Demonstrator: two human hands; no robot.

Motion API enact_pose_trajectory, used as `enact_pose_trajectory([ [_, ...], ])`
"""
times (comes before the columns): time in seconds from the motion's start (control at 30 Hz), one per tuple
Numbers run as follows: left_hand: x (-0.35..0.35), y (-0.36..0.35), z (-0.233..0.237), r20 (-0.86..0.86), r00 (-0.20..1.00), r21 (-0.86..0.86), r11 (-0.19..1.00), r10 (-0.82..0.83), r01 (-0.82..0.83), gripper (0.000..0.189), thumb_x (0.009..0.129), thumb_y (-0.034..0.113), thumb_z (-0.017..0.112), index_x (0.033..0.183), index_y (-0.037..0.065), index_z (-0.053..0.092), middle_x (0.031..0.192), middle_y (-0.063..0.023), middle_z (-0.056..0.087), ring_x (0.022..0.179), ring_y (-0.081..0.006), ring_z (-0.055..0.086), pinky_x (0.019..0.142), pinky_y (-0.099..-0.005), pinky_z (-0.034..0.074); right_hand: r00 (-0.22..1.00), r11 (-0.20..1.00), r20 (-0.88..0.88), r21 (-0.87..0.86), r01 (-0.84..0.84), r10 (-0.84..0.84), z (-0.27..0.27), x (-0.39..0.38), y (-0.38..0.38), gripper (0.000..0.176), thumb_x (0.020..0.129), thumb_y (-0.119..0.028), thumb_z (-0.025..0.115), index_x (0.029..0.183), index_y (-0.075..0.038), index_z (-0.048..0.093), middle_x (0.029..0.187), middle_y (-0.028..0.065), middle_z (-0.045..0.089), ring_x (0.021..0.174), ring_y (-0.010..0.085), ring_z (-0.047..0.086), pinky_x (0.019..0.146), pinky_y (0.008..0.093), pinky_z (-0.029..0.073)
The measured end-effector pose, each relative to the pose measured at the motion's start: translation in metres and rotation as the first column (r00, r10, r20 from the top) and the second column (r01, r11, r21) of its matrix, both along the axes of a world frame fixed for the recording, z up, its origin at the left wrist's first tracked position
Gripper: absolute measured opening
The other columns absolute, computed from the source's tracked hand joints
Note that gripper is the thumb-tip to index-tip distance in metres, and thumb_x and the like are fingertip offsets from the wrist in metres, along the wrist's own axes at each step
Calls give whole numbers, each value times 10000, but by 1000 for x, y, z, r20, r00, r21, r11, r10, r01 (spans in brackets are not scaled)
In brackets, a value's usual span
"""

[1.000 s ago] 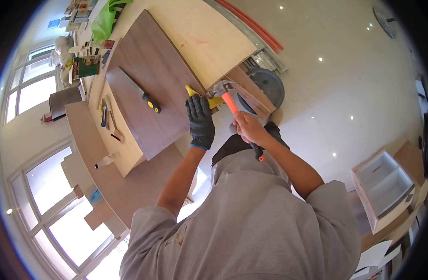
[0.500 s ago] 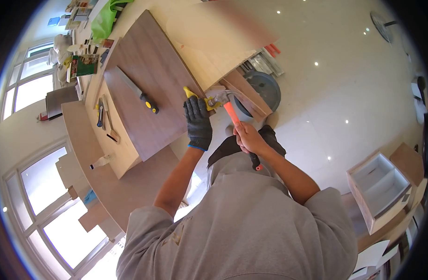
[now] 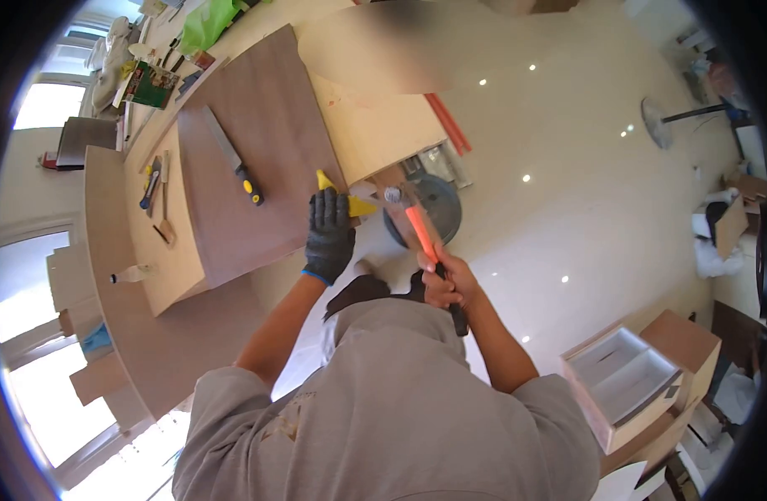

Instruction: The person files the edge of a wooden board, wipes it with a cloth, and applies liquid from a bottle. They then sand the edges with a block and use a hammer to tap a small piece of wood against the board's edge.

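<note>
My left hand (image 3: 330, 234), in a dark work glove with a blue cuff, rests on a yellow tool (image 3: 362, 206) at the edge of a brown wood panel (image 3: 262, 125). The tool's yellow parts show on both sides of my fingers; its middle is hidden under the glove. My bare right hand (image 3: 447, 282) is wrapped round the handle of a hammer (image 3: 420, 227) with an orange and black grip. The hammer's head is slightly blurred, just right of the yellow tool and apart from it. A handsaw (image 3: 235, 159) with a black and yellow handle lies on the panel.
Left of the panel, a utility knife (image 3: 150, 185) and a brush (image 3: 165, 225) lie on pale wood beside a small bottle (image 3: 130, 274). A grey round tub (image 3: 442, 209) stands on the floor. An open drawer box (image 3: 622, 376) sits at the lower right.
The hammer head has drawn back from the yellow tool, leaving a gap. My left hand keeps its place on the tool, while the whole view has shifted.
</note>
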State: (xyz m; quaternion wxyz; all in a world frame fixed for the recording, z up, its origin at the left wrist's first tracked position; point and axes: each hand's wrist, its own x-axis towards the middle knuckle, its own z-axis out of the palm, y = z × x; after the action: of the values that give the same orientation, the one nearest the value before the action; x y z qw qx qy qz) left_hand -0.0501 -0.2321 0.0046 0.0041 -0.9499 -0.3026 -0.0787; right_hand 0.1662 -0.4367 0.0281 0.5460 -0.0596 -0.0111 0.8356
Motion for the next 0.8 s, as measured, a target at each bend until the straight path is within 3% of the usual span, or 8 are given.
enact_pose_trajectory([
  [0.1,1,-3,32,113,993,-227,974,18,8,823,804,316,768,1443,-61,412,1515,-321,365,1442,-488,296,1215,-562,198,985,982,-170,187,-3,35,23,3,-8,478,1076,-549,234,933,-137,429,472,-55,328,279,59,304,325,255,247],
  [0.2,-10,4,30,194,981,-234,971,5,41,730,848,311,730,1417,-53,455,1496,-312,400,1435,-478,313,1207,-572,204,967,959,-254,280,41,33,36,2,-8,482,1093,-498,158,932,-111,396,474,-51,345,278,63,361,311,250,274],
  [0.3,-22,4,26,157,985,-139,989,69,-47,645,881,311,687,1388,-40,497,1475,-295,435,1420,-469,342,1199,-584,209,956,967,-295,244,79,-4,49,-2,-5,477,1097,-482,152,932,-106,394,473,-49,344,279,64,371,310,248,279],
  [0.4,-36,7,26,71,985,-7,988,157,-157,587,903,299,653,1386,-3,512,1462,-278,454,1388,-463,384,1189,-591,220,971,969,-237,235,81,-24,54,-5,1,473,1098,-479,154,934,-108,396,473,-48,341,278,65,365,310,249,281],
  [0.5,-34,7,23,173,951,-23,966,257,-257,536,888,282,657,1355,39,552,1440,-252,479,1354,-456,420,1178,-598,233,979,973,-202,220,69,-24,56,-12,4,469,1099,-477,155,936,-111,398,468,-50,334,274,67,355,310,251,285],
  [0.6,-11,6,43,269,963,46,999,-14,1,494,864,276,672,1308,71,601,1413,-216,515,1324,-430,454,1166,-590,260,991,974,-134,222,42,-12,63,-18,11,463,1099,-475,161,935,-115,400,464,-51,328,271,69,342,310,252,285],
  [0.8,-18,43,16,388,921,-141,986,-31,92,284,818,168,694,1086,74,673,1202,-132,626,1210,-334,554,1100,-486,394,992,972,123,232,-33,5,80,-43,24,496,1082,-533,191,957,-121,437,477,-42,320,273,72,282,325,261,251],
])
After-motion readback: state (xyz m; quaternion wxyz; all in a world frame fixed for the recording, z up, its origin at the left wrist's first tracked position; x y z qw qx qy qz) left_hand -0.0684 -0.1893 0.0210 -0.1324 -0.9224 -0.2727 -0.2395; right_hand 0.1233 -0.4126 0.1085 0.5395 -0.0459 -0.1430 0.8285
